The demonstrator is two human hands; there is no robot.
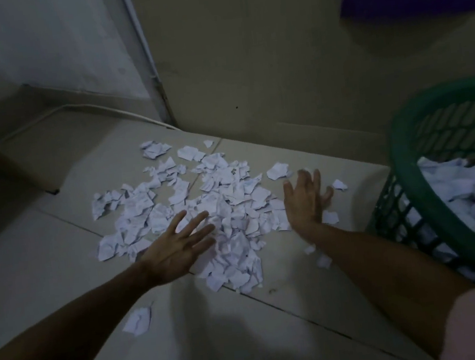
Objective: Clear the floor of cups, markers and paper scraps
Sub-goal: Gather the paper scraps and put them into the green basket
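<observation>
A wide pile of torn white paper scraps (218, 205) lies on the tiled floor near the wall corner. My left hand (178, 245) reaches over the pile's near left side with fingers spread and straight. My right hand (306, 198) stands on edge at the pile's right side, fingers straight, beside a few stray scraps (339, 184). Neither hand holds anything. A green slatted plastic basket (414, 183) at the right holds more white scraps (468, 192). One loose scrap (138, 321) lies alone nearer to me. No cups or markers show.
A beige wall (261, 58) rises just behind the pile, with a white cable (89, 108) along the floor's left edge. A dark furniture leg (51, 189) stands at the left. The room is dim. Bare tiles (248, 341) lie between me and the pile.
</observation>
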